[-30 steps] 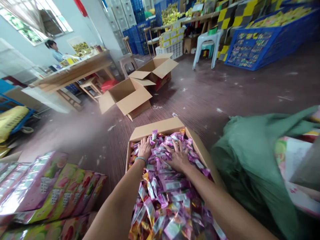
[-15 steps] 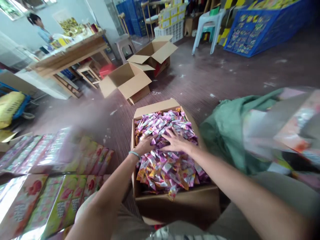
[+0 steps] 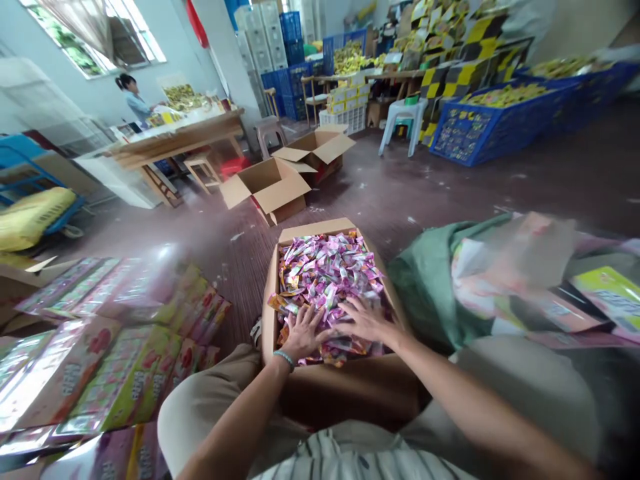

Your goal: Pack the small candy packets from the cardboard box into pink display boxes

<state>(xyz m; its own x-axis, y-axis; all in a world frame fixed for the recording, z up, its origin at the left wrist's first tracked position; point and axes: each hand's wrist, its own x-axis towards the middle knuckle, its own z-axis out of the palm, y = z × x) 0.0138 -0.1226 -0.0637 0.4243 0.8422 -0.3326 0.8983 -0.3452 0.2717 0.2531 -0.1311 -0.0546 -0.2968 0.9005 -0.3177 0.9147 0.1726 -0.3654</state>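
Note:
An open cardboard box [image 3: 400, 313] stands on the floor between my knees, filled near its rim with small wrapped candies [image 3: 325, 267] in pink, purple and orange wrappers. On the near left part of the heap lies my left hand [image 3: 303, 331], fingers spread, a beaded bracelet [image 3: 285, 360] at the wrist. My right hand [image 3: 365, 320] rests flat beside it on the near right part, its fingers apart too. Both palms face down on the candies, and neither hand is closed round any. What lies under the palms is hidden.
Stacked packs of printed pouches [image 3: 125, 373] stand at left. A green sack [image 3: 430, 280] with flat packaging lies at right. Beyond are two open cartons [image 3: 280, 193], a plastic stool [image 3: 403, 123], blue crates [image 3: 465, 133] and a wooden table [image 3: 185, 143] with a person [image 3: 135, 103] behind it.
Both hands have moved from the middle of the heap toward the box's near side, staying spread. Candies at the near edge now lie lower or are covered. The head view has tilted up.

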